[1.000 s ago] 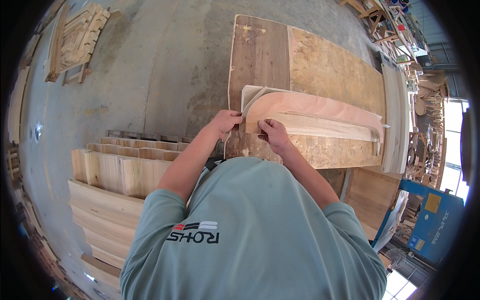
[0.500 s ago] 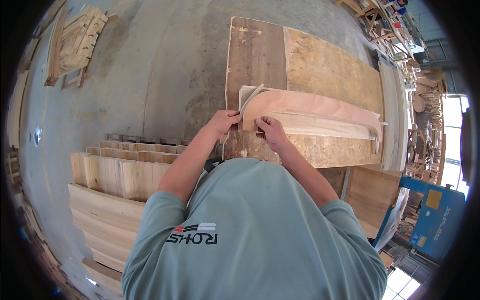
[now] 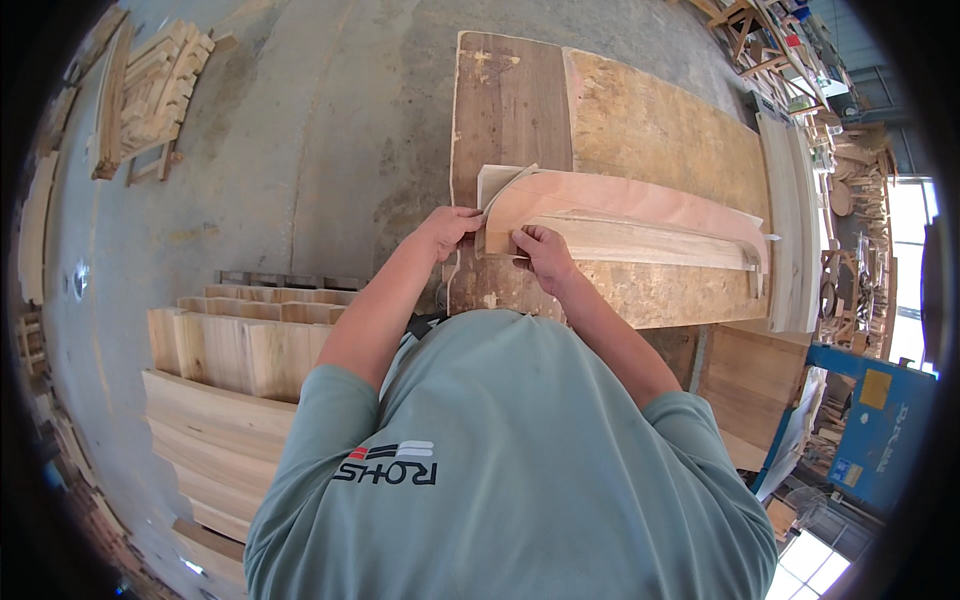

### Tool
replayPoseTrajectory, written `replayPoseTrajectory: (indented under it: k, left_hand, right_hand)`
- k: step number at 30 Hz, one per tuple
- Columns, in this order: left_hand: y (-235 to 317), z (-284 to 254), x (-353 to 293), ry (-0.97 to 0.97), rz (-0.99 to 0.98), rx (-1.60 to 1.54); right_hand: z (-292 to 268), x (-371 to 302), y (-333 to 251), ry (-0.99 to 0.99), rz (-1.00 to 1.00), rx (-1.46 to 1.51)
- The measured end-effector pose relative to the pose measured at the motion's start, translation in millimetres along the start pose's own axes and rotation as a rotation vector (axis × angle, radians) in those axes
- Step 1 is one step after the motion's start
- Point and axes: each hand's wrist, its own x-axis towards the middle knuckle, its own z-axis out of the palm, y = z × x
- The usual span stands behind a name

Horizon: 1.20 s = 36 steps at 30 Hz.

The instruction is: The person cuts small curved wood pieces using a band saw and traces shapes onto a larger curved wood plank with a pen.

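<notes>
A long, pinkish plywood piece (image 3: 620, 197) with rounded ends lies over a pale wooden board (image 3: 640, 242) on the workbench (image 3: 660, 120). Along its curved left end bends a thin, narrow strip (image 3: 497, 198), grey-brown, whose upper tip stands just past the plywood's edge. My left hand (image 3: 455, 230) is closed, with fingers and thumb pinching this strip against the curve. Thumb and fingers of my right hand (image 3: 545, 256) grip the plywood's lower left end from its inner side; the fingertips below are partly hidden.
Stacked wooden panels (image 3: 240, 350) stand at my left, beside the bench. A slatted wooden stack (image 3: 165, 85) sits on the floor at far left. Long boards (image 3: 788, 220) lie at the bench's right end, with a blue machine (image 3: 862, 425) at the lower right.
The strip's upper tip has swung right and down, so it lies closer along the plywood's curve. My left hand has shifted up slightly; my right hand keeps its grip.
</notes>
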Motion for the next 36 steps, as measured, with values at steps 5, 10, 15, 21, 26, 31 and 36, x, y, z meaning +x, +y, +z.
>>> replayPoseTrajectory:
  k: [5,10,15,21,26,31,36]
  left_hand:
    - [-2,1,1,0.01,0.008,-0.056]
    - [-3,-5,2,0.03,0.009,-0.051]
    - [1,-14,1,0.043,0.148,0.237]
    - [-6,-43,-25,0.225,0.323,0.561]
    - [-39,-46,-81,0.3,0.469,0.21]
    - [-45,-17,-123,0.252,0.551,0.213]
    - [-66,43,-115,0.049,0.56,0.46]
  right_hand:
    - [-1,-1,1,-0.034,0.007,0.017]
    - [8,-2,1,-0.036,-0.003,-0.007]
    - [7,-3,-1,-0.044,-0.055,-0.055]
    - [8,14,8,0.047,-0.153,-0.133]
    - [3,36,32,0.157,-0.285,-0.679]
    - [0,-13,30,0.198,-0.218,-0.547]
    - [-44,-89,17,-0.053,-0.14,-0.225]
